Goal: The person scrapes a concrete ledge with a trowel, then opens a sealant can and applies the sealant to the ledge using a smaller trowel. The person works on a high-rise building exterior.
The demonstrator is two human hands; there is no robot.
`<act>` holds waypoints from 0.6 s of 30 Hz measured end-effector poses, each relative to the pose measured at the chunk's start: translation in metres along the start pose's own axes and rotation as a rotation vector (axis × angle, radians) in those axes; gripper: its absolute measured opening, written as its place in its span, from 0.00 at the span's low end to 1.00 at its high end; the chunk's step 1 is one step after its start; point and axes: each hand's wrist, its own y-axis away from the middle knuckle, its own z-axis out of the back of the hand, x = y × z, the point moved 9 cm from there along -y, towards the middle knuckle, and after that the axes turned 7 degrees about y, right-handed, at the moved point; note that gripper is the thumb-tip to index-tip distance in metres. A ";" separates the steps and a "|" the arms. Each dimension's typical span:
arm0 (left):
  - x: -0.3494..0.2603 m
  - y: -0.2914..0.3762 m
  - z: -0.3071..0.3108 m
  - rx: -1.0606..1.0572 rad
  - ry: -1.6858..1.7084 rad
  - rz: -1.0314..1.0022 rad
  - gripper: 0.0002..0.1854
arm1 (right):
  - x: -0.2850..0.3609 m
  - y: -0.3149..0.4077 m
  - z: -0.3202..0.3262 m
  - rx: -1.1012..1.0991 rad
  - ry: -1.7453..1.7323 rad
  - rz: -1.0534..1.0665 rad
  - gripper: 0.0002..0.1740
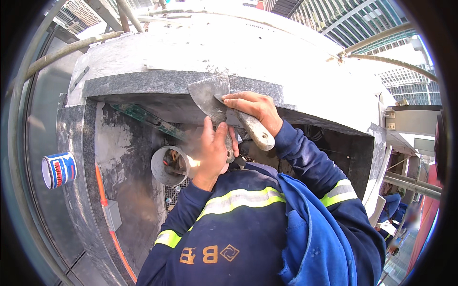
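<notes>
My left hand (214,144) grips the worn handle of a broad putty knife (211,94), its wide grey blade angled up over the edge of the concrete ledge (154,80). In my right hand (256,107) is a second scraper, whose pale, smeared handle (256,130) slants down toward me. The narrow visible part of its blade lies against the broad blade's face; the rest is covered by my fingers. Both tools look coated with dried grey material.
A bucket (170,166) holding tools stands below left. A paint can (59,170) sits on the left ledge. A green spirit level (150,119) leans under the slab. Orange conduit (102,187) runs to a grey box (114,215). Scaffold poles (68,53) surround the spot; people (393,214) are far right.
</notes>
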 end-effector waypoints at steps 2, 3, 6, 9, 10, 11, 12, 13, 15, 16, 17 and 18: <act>0.004 0.002 0.003 -0.012 -0.003 -0.002 0.08 | -0.009 -0.021 0.005 0.029 -0.020 -0.063 0.26; 0.006 0.004 0.006 -0.025 -0.074 0.021 0.08 | -0.017 -0.034 0.007 0.015 0.017 -0.062 0.27; 0.006 0.004 0.007 -0.029 -0.038 0.021 0.08 | -0.017 -0.039 0.001 0.061 0.051 -0.100 0.28; 0.005 -0.001 0.005 0.020 -0.027 0.007 0.09 | -0.009 -0.012 0.001 0.004 0.030 -0.044 0.27; 0.006 0.001 0.004 0.039 -0.019 0.016 0.09 | -0.010 -0.006 -0.001 -0.013 0.022 -0.039 0.27; 0.008 0.003 0.008 0.011 -0.040 0.025 0.09 | -0.014 -0.017 0.003 -0.008 0.025 -0.068 0.27; 0.008 0.004 0.011 -0.015 -0.061 0.035 0.09 | -0.020 -0.034 0.007 -0.003 0.028 -0.096 0.27; 0.004 0.001 0.012 -0.034 -0.086 0.029 0.09 | -0.021 -0.049 0.007 0.003 0.057 -0.094 0.28; 0.000 0.003 0.011 -0.022 -0.061 0.039 0.09 | -0.023 -0.044 0.008 -0.025 0.059 -0.093 0.28; -0.002 0.002 0.011 -0.021 -0.043 0.043 0.09 | -0.024 -0.039 0.007 -0.032 0.058 -0.090 0.28; -0.003 0.001 0.011 -0.015 -0.030 0.043 0.09 | -0.026 -0.028 0.007 -0.011 0.013 -0.132 0.28; -0.005 -0.001 0.010 -0.011 -0.016 0.043 0.09 | -0.022 -0.018 0.006 0.034 -0.028 -0.151 0.29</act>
